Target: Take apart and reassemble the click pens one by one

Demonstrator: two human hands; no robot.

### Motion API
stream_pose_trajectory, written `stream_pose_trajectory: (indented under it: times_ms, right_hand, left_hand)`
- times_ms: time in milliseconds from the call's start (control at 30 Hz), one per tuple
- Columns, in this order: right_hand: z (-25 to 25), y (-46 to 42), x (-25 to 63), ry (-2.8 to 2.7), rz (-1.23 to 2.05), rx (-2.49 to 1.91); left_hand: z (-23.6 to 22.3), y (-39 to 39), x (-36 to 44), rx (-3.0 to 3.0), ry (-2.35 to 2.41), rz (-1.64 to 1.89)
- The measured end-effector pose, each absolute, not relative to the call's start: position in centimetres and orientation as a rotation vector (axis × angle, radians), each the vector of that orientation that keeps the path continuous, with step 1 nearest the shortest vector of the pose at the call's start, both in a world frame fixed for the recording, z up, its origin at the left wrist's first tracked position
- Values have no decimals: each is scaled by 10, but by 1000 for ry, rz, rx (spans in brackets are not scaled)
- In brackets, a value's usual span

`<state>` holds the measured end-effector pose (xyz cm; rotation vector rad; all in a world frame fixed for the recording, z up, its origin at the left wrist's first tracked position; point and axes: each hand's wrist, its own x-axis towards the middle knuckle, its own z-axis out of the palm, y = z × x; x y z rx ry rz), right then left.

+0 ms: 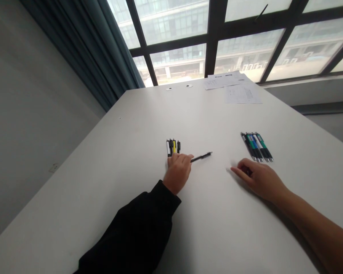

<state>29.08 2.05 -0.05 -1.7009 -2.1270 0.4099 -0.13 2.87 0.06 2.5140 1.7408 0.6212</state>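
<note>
My left hand (178, 172) is closed low over the table, its fingers over the lower ends of several pens. In that group are a white pen (168, 147), a yellow pen (174, 146) and black ones. From between its thumb side and fingers a black pen (202, 156) sticks out to the right, its other end hidden by the hand. Farther right, my right hand (255, 175) is in a pinch just above the tabletop. Something whitish and blurred shows at its fingertips; what it is I cannot make out.
Beyond my right hand, several pens (256, 146) with green, blue, white and black barrels lie side by side. Papers (242, 93) rest at the far right of the white table (148, 118). Two small white ovals with dark spots sit near the far edge, below the window.
</note>
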Motion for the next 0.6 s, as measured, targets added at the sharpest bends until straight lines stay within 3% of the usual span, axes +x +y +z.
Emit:
stream_pose_trajectory:
  times_ms: [200, 433, 600]
  right_hand:
    - [6, 6, 277, -1949, 911, -1305]
    - [6, 0, 265, -1523, 1355, -1252]
    - [4, 6, 268, -1371, 1407, -1220]
  left_hand:
    - [-4, 7, 2, 2224, 1140, 1118]
    - [-2, -10, -13, 1183, 997, 1208]
    - [2, 1, -18, 1001, 905, 1184]
